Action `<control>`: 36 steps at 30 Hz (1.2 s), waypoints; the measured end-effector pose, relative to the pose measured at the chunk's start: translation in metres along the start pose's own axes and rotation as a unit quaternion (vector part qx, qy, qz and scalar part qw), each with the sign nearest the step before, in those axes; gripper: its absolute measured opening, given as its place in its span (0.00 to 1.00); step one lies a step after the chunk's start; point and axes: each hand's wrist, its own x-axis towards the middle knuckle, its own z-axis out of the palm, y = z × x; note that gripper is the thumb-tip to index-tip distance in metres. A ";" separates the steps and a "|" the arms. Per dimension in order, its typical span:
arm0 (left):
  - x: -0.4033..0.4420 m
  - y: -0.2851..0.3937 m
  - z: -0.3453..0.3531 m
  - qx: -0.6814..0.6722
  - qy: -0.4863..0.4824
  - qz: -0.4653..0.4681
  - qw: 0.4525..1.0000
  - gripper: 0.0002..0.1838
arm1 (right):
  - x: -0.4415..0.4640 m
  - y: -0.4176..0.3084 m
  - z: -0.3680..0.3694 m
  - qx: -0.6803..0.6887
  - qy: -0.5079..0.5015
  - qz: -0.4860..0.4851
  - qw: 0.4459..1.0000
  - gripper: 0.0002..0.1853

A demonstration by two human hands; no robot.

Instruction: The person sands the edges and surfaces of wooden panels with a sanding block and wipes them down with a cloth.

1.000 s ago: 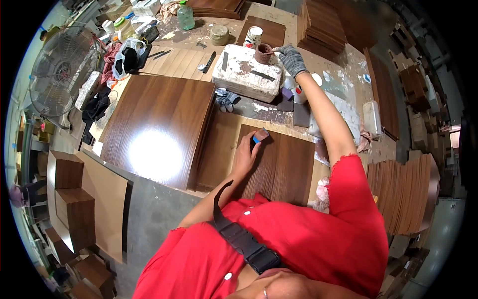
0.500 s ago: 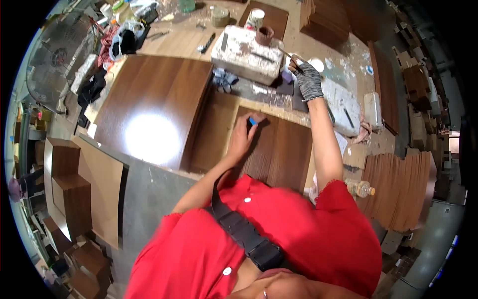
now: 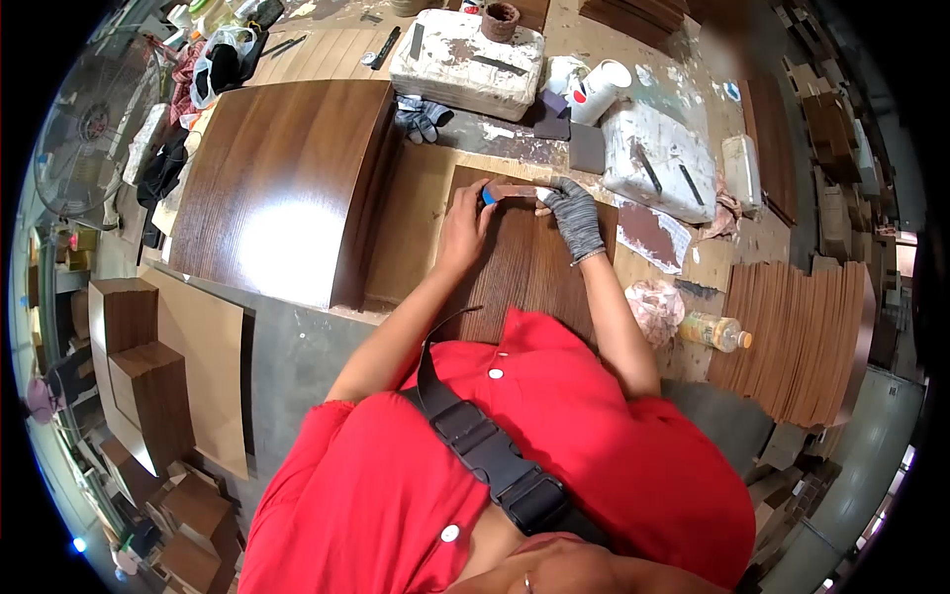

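My left hand [image 3: 462, 228] is bare and closed around a small piece with a blue part [image 3: 488, 197]. A flat reddish-brown strip [image 3: 517, 191] runs from there to the fingertips of my right hand [image 3: 577, 220], which wears a grey knit glove with the fingertips showing. The right fingers are pinched together at the strip's end; whether they also hold a thin tool is hidden. Both hands are above a dark wood-grain panel [image 3: 520, 257] in front of my body. It lies on a lighter board [image 3: 411, 233].
A large glossy wood-grain panel stack [image 3: 282, 178] is at left. Behind stand a paint-stained white block [image 3: 465, 74] bearing a brown pot [image 3: 500, 22], a white cup [image 3: 604, 87] and another white block [image 3: 658, 163]. A bottle [image 3: 714, 333] lies beside stacked panels [image 3: 792, 337] at right.
My right hand has come from the far bench, where it held a thin stick-like tool near the brown pot, back down to my left hand. The view has shifted slightly.
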 end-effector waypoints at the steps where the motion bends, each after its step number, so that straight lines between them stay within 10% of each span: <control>1: 0.000 -0.001 0.001 0.009 0.009 0.009 1.000 0.23 | 0.000 0.000 0.001 0.000 0.001 0.001 1.000 0.11; 23: -0.001 0.003 -0.003 -0.041 -0.031 -0.005 0.999 0.20 | 0.007 -0.001 -0.015 -0.037 0.031 0.006 0.999 0.12; 27: -0.001 0.005 -0.004 -0.041 -0.045 -0.011 0.998 0.20 | 0.001 -0.016 -0.008 0.011 0.040 -0.107 0.993 0.12; 31: -0.001 0.003 -0.002 -0.033 -0.039 0.001 0.999 0.20 | -0.017 -0.020 0.002 -0.269 0.010 -0.293 0.918 0.09; 36: -0.001 0.006 -0.004 -0.027 -0.047 -0.028 0.998 0.20 | -0.041 -0.005 0.005 -0.237 0.012 -0.306 0.922 0.08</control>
